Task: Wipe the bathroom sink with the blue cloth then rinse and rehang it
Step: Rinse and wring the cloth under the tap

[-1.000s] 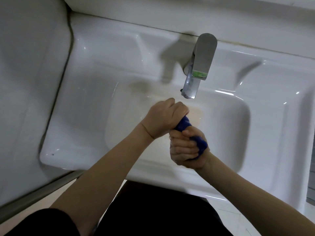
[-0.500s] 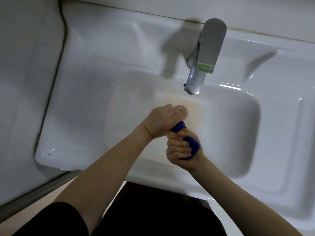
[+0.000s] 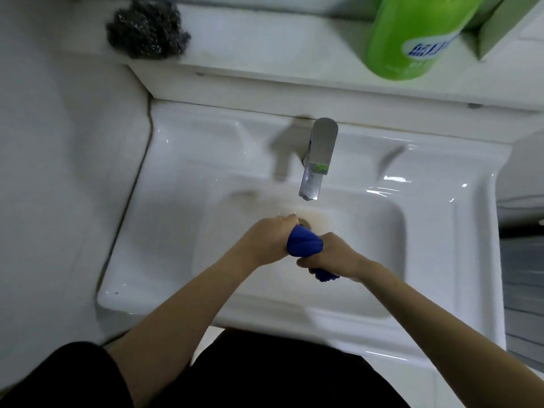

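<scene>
The blue cloth (image 3: 304, 245) is twisted into a tight roll over the basin of the white sink (image 3: 164, 231). My left hand (image 3: 265, 241) grips its far end and my right hand (image 3: 332, 257) grips its near end, with a short tail of cloth sticking out below the right fist. Both fists are held just in front of the drain. The chrome faucet (image 3: 316, 160) stands behind them, its spout above the basin; no water stream shows.
A white ledge (image 3: 265, 54) runs behind the sink with a steel wool scrubber (image 3: 147, 29) at its left and a green bottle (image 3: 415, 33) at its right. A white wall panel lies left of the sink. My dark clothing fills the bottom.
The view has tilted up, so the ledge, scrubber and bottle are now seen. My hands have turned on the cloth, and more of its twisted middle shows between them.
</scene>
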A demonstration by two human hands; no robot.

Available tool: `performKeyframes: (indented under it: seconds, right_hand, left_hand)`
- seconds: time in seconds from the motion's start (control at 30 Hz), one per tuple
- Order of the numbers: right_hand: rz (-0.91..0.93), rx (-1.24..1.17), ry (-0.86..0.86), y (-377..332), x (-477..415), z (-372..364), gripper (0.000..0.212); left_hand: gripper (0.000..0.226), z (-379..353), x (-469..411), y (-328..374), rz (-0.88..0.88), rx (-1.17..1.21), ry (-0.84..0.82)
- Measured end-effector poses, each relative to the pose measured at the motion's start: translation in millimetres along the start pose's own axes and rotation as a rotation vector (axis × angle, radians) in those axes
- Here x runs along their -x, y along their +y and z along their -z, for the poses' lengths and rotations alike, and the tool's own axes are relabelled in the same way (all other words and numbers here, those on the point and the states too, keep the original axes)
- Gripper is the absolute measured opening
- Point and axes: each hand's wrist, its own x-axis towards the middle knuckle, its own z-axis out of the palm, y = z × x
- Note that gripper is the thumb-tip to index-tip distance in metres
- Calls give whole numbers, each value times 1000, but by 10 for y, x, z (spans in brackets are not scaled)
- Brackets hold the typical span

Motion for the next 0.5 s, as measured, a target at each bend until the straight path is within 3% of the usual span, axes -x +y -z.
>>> performKeyframes:
  seconds: [0.17,0.37,0.5]
  right_hand:
    - [26,-59,69,78,-13,-170,37]
    - [-49,-241,-3,311,-81,-319,40]
    - [-66,-302,-15,414,-56,-340,36]
  left_hand:
    - [16,-13,99,68,27,-84,-8]
    - [18,-221,87,28,38,-221,-112]
    - [19,-314,41,18,-27,-192,-71]
